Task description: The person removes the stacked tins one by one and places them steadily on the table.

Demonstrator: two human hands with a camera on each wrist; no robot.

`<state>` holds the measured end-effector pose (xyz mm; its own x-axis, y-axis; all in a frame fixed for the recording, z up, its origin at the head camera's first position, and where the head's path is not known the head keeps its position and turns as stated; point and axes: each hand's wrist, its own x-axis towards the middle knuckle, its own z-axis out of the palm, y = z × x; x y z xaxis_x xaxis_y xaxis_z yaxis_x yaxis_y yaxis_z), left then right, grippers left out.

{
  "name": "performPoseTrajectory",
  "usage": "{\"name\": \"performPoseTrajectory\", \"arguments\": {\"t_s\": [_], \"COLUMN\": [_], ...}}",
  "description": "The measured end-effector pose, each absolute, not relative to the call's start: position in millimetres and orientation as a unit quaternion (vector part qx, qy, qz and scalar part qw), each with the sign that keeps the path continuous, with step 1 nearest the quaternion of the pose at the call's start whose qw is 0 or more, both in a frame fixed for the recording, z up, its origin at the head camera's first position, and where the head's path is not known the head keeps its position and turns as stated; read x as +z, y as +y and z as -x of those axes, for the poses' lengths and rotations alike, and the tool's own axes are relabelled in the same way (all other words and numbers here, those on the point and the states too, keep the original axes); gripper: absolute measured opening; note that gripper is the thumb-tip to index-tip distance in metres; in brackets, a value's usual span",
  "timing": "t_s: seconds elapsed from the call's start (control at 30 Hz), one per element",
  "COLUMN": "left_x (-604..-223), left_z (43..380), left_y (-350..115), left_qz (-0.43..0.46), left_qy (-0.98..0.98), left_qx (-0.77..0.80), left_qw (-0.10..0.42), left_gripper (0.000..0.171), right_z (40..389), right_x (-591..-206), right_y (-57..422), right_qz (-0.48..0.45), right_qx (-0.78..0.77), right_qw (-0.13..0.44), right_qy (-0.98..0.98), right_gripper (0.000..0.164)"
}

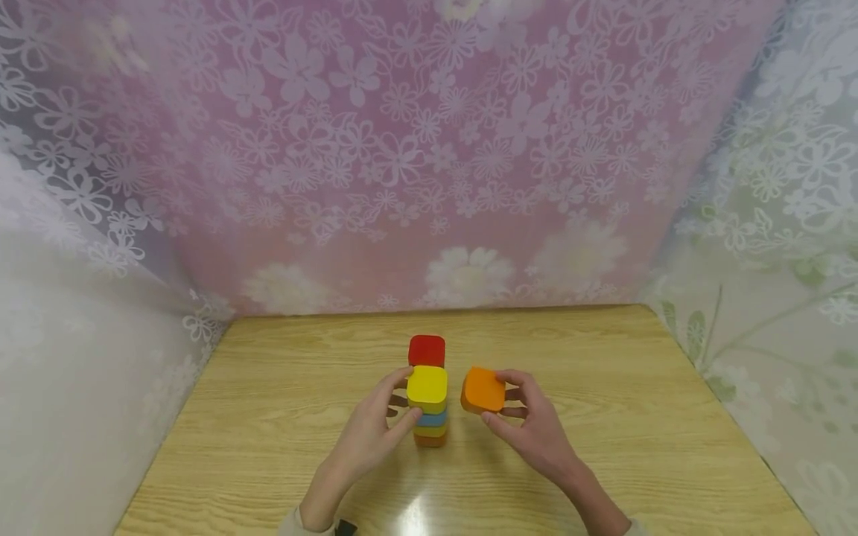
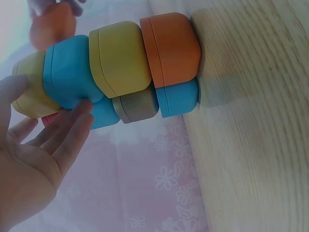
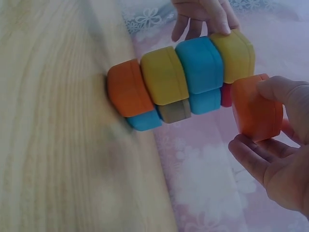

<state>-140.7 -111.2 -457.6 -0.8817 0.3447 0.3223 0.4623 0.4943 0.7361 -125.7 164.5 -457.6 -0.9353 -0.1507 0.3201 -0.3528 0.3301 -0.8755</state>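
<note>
Two stacks of rounded blocks stand close together, one behind the other. From the bottom up, the front stack has an orange block [image 2: 174, 48], a yellow block [image 2: 118, 58], a blue block [image 2: 72, 72] and a top yellow block [image 1: 427, 383]. My left hand [image 1: 369, 428] holds that top yellow block between thumb and fingers from the left. In the rear stack, a blue block [image 3: 144, 121], a brownish block [image 3: 175, 111] and another blue block [image 3: 205, 100] sit under a red block [image 1: 427, 348]. My right hand [image 1: 536, 432] grips a separate orange block [image 1: 485, 389] in the air, right of the front stack's top.
The blocks stand on a wood-grain table [image 1: 288, 394]. A pink flowered curtain [image 1: 402, 186] hangs behind its far edge. Pale flowered cloth [image 1: 771, 298] borders the right side, and whitish cloth [image 1: 80, 357] the left.
</note>
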Motion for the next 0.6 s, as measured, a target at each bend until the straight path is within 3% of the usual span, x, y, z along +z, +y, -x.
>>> {"name": "performPoseTrajectory", "arguments": {"t_s": [0.6], "left_x": [-459], "left_z": [139], "left_y": [-112], "left_qz": [0.234], "left_qy": [-0.862], "left_qx": [-0.446], "left_qw": [0.057], "left_gripper": [0.057], "right_z": [133], "right_x": [-500], "right_y": [162], "right_qz": [-0.126], "right_qx": [0.565], "right_qw": [0.031], "right_qy": [-0.815], "right_gripper": [0.058]}}
